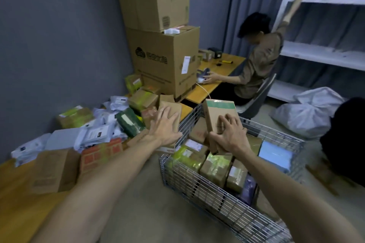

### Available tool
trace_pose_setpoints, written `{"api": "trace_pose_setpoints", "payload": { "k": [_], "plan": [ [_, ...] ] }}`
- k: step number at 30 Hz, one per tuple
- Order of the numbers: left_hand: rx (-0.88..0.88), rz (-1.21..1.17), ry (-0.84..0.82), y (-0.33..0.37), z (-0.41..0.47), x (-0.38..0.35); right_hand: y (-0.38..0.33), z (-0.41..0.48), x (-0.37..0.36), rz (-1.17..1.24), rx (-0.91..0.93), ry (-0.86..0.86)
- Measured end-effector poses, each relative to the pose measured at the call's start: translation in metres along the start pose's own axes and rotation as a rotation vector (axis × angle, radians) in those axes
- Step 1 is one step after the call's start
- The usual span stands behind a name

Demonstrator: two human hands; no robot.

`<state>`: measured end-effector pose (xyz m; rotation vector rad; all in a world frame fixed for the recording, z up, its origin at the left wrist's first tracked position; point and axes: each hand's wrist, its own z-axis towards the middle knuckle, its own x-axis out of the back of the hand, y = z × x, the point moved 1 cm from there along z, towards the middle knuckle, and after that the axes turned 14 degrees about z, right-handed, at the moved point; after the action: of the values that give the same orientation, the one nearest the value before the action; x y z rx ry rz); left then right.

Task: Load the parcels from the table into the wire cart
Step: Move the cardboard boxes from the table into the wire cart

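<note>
Left hand [165, 126] spread on flat parcel [174, 107]; right hand [230, 134] grips tall parcel [216, 112] over cart [217, 201].

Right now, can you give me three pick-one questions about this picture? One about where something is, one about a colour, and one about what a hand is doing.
1. Where is the green-striped box?
A. On a sofa
B. In a backpack
C. Over the wire cart, held by the right hand

2. What colour is the flat parcel at the cart's right side?
A. Light blue
B. Red
C. Black

3. What is the left hand doing?
A. Making a fist
B. Lying with spread fingers on a brown box at the table edge
C. Holding a cup

Answers:
1. C, because the fingers grip the box above the cart's parcels.
2. A, because it shows pale blue among brown boxes.
3. B, because the fingers are straight and splayed on the box.
</note>
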<state>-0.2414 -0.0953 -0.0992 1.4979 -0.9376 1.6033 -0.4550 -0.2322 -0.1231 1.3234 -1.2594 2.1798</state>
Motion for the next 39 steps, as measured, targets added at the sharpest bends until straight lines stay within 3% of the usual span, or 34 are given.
{"api": "trace_pose_setpoints", "payload": {
  "k": [8, 17, 30, 39],
  "plan": [
    [-0.187, -0.048, -0.042, 0.123, 0.057, -0.019, 0.115, -0.009, 0.043, -0.041, -0.167, 0.078],
    [-0.359, -0.092, -0.123, 0.209, 0.114, -0.055, 0.187, -0.008, 0.052, -0.080, -0.364, 0.099],
    [-0.590, -0.149, -0.199, 0.272, 0.243, -0.117, 0.241, 0.054, 0.038, -0.184, -0.635, 0.109],
    [-0.680, -0.092, -0.327, 0.289, 0.263, -0.179, 0.277, 0.043, -0.008, -0.204, -0.764, -0.015]
  ]
}}
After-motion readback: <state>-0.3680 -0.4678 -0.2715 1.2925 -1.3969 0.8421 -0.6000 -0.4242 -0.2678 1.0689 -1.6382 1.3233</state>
